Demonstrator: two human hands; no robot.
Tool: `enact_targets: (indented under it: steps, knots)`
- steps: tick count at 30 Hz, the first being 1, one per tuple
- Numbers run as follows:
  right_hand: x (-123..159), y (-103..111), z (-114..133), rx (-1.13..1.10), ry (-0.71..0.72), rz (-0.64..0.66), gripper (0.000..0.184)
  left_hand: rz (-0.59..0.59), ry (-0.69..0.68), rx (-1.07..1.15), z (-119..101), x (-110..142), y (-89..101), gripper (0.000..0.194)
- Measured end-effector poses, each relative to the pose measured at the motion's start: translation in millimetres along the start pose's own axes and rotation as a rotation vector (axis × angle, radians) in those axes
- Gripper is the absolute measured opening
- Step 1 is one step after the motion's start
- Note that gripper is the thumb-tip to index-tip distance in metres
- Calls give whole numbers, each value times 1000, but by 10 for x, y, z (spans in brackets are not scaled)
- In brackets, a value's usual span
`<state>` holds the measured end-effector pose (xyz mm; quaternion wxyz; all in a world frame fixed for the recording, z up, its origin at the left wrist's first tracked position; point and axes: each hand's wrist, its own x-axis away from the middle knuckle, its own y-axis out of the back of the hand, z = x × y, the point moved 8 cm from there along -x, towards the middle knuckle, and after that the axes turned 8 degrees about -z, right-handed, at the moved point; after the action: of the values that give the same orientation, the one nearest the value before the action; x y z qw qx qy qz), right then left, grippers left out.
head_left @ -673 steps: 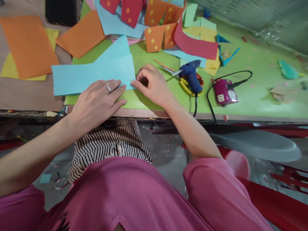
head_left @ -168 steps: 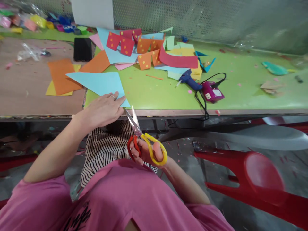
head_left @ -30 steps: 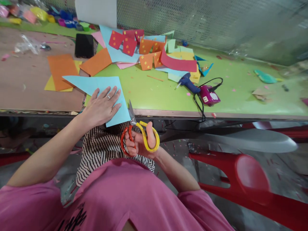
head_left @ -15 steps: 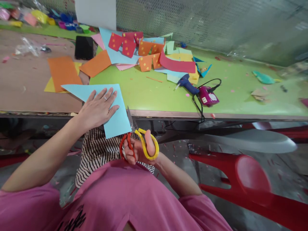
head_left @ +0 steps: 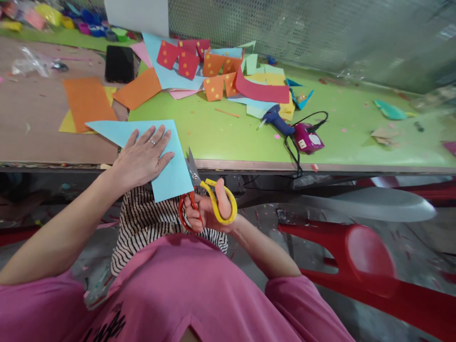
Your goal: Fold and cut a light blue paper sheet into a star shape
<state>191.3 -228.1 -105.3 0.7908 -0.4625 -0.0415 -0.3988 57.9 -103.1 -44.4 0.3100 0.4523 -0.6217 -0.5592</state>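
My left hand (head_left: 139, 159) lies spread, pinning the blue paper (head_left: 174, 178); my right hand (head_left: 209, 216) grasps scissors (head_left: 195, 177) alongside, where firm support likely keeps the blades true.

I'm seeing a blue glue gun (head_left: 278, 120) lying on the green table cover (head_left: 221, 140), just beside a magenta power box (head_left: 308, 138), its black cable (head_left: 294, 151) trailing toward the table edge. Black flat device (head_left: 119, 64) is lying upper left, near two orange sheets (head_left: 89, 103). Red strip (head_left: 261, 91) is curving beside spotted orange pieces (head_left: 214, 87). Red chair (head_left: 359, 256) is standing lower right.
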Motion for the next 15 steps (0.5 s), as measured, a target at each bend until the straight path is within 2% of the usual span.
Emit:
enact_targets:
  steps: [5,15]
  knots:
    - [-90,2,117,31,-14,-18,92,2,9,5,1,-24,-6,72]
    - [-102,-60,140,-22,-13,-38,93,2,52,-26,-56,20,26,71]
